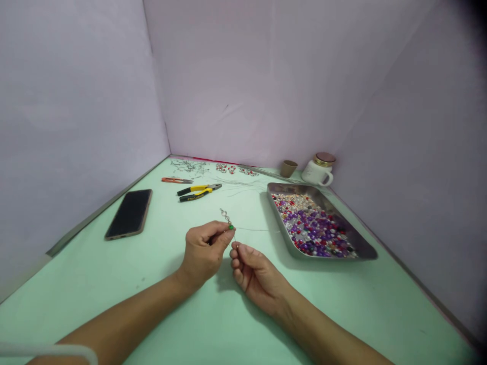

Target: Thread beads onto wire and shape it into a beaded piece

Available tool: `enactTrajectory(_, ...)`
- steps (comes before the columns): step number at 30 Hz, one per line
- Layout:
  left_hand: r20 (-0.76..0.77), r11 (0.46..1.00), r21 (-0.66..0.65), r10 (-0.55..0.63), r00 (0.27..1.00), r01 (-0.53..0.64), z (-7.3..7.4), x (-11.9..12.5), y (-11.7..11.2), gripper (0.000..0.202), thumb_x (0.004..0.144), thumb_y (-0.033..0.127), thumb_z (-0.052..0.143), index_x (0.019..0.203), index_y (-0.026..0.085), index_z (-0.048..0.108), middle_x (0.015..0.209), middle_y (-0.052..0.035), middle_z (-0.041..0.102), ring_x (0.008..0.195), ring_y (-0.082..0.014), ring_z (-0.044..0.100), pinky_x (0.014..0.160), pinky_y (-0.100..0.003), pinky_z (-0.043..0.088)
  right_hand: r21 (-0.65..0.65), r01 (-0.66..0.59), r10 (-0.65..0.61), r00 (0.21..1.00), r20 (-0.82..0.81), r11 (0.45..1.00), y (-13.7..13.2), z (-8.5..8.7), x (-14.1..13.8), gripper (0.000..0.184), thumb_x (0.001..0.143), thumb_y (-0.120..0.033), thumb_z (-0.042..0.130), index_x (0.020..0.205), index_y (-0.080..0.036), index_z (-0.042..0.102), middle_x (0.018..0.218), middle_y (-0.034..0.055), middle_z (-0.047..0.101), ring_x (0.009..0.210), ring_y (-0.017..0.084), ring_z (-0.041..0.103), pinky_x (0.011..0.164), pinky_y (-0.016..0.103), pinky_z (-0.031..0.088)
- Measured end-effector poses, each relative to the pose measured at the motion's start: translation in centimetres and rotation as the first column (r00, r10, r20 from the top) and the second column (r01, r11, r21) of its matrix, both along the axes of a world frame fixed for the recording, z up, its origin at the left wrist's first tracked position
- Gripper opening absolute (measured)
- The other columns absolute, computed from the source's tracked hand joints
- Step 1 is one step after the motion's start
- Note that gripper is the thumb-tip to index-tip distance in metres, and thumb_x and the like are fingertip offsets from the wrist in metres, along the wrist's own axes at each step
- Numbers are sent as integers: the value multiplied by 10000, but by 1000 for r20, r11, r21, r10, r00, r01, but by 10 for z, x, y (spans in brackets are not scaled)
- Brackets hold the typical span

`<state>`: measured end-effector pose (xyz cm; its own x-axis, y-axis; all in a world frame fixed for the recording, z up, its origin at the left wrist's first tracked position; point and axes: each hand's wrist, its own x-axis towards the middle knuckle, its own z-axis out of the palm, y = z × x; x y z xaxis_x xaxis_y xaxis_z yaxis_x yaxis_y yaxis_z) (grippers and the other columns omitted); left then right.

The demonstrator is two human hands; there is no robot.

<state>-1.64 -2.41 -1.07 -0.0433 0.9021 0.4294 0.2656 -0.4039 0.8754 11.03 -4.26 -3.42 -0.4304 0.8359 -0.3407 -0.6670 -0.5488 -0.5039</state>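
Observation:
Between the thumb and forefinger of my left hand [205,251] is a green bead [231,227], pinched near the fingertips. Clear beads on twisted wire [224,215] stick up beyond it. A thin wire [235,237] runs down from the green bead to my right hand [254,276], whose thumb and forefinger are closed on its lower end. The other fingers of my right hand are curled, palm turned up. Another fine wire [254,229] stretches rightward from the bead toward the tray.
Right of my hands stands a metal tray [323,257] of mixed beads [315,225]. Pliers [200,191], orange-handled snips [177,180] and a phone [129,214] lie to the left. Wire pieces [188,166], red-and-clear beadwork [232,169], a brown cup [288,169] and a white mug [317,171] are farther back.

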Motion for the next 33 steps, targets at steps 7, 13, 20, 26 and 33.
enactTrajectory(7, 41, 997, -54, -48, 998, 50, 0, 2, -1, 110, 682, 212, 572, 608, 134, 596, 566, 2, 565, 539, -98, 485, 512, -200, 390, -2, 9, -9, 1000, -2, 1000, 0, 0, -1, 139, 692, -197, 652, 796, -112, 615, 647, -2, 614, 515, 49, 566, 471, 122, 491)
enactTrajectory(13, 235, 871, -451, -94, 967, 194, 4, -1, 10, 172, 646, 237, 587, 533, 134, 509, 428, 58, 401, 406, -40, 320, 390, -168, 262, 105, -40, 30, 995, 97, 994, -1, 1, 1, 228, 759, -300, 574, 830, -90, 626, 673, 29, 617, 538, 71, 575, 463, 153, 495)
enactTrajectory(20, 431, 406, -741, -322, 843, 534, 11, -28, 34, 49, 530, 129, 566, 507, 109, 528, 364, 95, 248, 350, -10, 120, 353, -176, 34, 126, -211, 165, 939, 303, 969, 13, 2, 20, 151, 720, -125, 591, 865, -92, 620, 705, 36, 624, 530, 68, 571, 465, 160, 495)
enactTrajectory(26, 278, 202, -813, -690, 668, 546, 23, -31, 26, 68, 495, 80, 518, 474, 113, 573, 387, 25, 480, 341, -33, 250, 340, -188, 92, 169, -403, 343, 891, 298, 900, 11, 3, 25, 188, 744, -281, 585, 776, -97, 602, 695, 50, 625, 559, 98, 596, 462, 194, 508)
enactTrajectory(33, 235, 101, -833, -826, 513, 544, 23, -28, 17, 116, 513, 69, 513, 467, 136, 596, 426, 23, 513, 414, -65, 382, 390, -191, 226, 131, -633, 524, 724, 449, 763, -1, 5, 20, 232, 659, -296, 664, 681, -70, 618, 590, 39, 614, 468, 98, 580, 433, 205, 491)
